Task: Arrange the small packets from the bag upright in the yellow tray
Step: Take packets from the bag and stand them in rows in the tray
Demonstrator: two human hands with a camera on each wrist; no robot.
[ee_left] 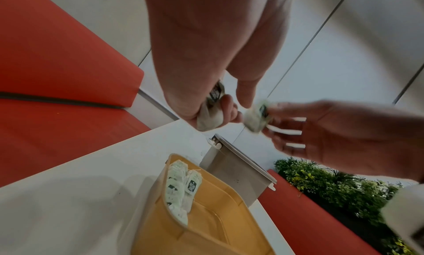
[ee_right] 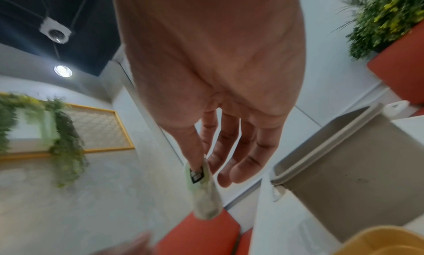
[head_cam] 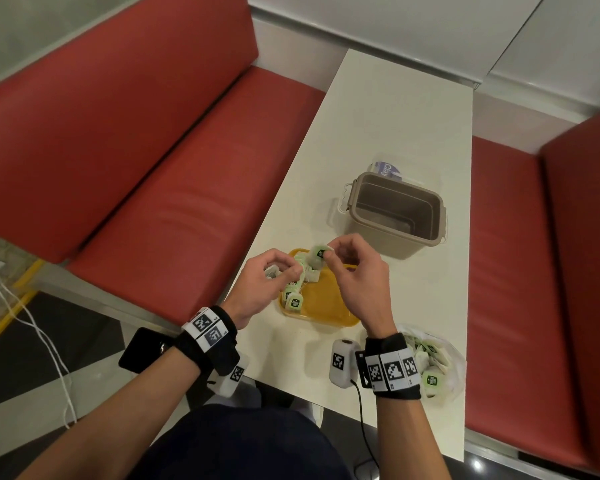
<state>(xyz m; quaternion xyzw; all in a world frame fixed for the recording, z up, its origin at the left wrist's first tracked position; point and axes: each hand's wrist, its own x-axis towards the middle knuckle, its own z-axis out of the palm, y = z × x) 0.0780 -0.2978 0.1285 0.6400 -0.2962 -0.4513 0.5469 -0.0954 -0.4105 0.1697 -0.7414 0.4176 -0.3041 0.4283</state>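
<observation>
My left hand point(head_cam: 270, 271) has its fingers curled round one packet point(ee_left: 210, 117), held above the row of packets point(ee_left: 177, 188) standing along the left wall of the yellow tray point(head_cam: 321, 306); just right of that grip, my right hand point(head_cam: 355, 268) pinches a second packet point(head_cam: 319, 253) between thumb and forefinger, the other fingers loose; the strings between the two look tangled, so I judge pulling apart could topple the row below; the bag point(head_cam: 440, 362) lies behind my right wrist.

Left hand point(head_cam: 271, 273), right hand point(head_cam: 355, 268), fingers pinched.
</observation>
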